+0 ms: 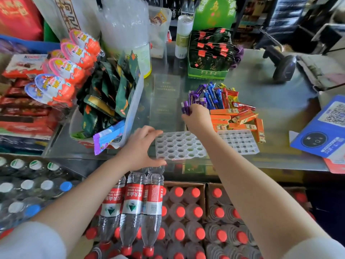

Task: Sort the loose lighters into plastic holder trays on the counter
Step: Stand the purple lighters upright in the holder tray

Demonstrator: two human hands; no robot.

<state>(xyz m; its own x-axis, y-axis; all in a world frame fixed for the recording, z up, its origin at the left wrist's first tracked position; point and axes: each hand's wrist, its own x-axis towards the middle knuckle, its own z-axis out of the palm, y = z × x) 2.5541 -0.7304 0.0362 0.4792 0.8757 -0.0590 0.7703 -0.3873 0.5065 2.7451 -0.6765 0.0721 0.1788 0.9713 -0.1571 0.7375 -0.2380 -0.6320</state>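
Fingers: my right hand [197,116] pinches purple lighters [186,108]; left hand [143,148] spread, steadying the round-hole tray [180,145].
Relation: tray lies just nearer me than the right hand; lighters point away.

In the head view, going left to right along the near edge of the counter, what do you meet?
Left hand at the tray's left edge → clear tray with round holes → second clear tray with square slots → blue QR-code card.
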